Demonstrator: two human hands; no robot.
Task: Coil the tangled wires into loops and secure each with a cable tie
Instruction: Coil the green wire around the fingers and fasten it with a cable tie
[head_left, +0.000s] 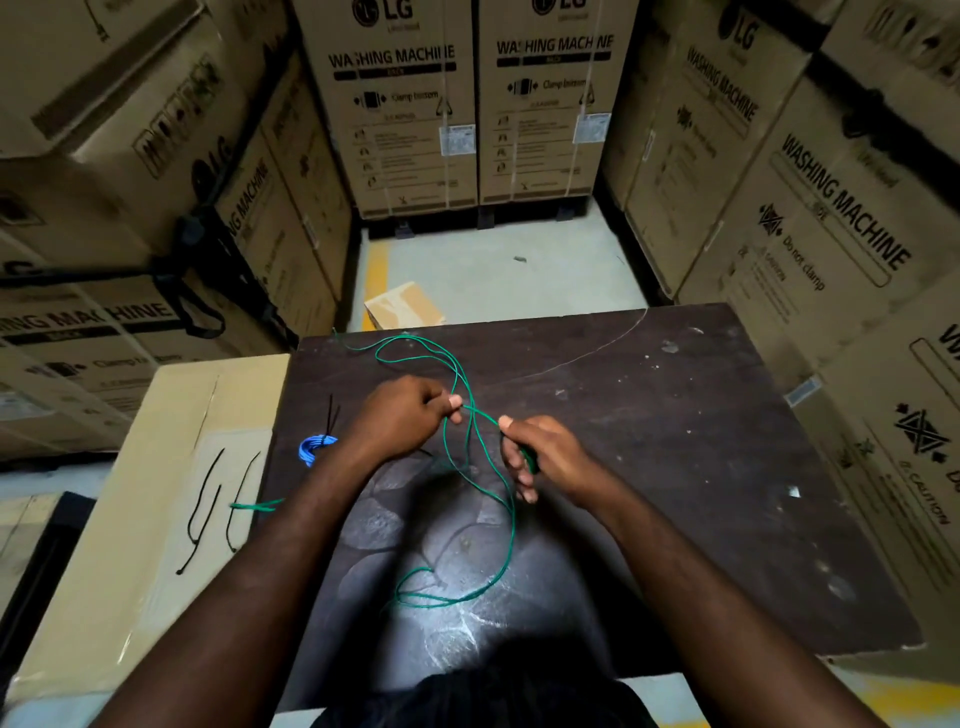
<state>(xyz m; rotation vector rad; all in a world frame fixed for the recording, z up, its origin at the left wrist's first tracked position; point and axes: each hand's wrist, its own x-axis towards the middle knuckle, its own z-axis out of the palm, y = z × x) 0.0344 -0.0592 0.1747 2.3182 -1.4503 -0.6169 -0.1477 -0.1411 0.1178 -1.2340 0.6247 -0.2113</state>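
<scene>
Pinching green wire both sides: left hand closed on strand, right hand closed on started coil. Short taut span between grips. Slack runs two ways on tabletop: far-left and near. Left hand nearer far slack.

Stacked washing-machine cartons around a dark scuffed table.
</scene>
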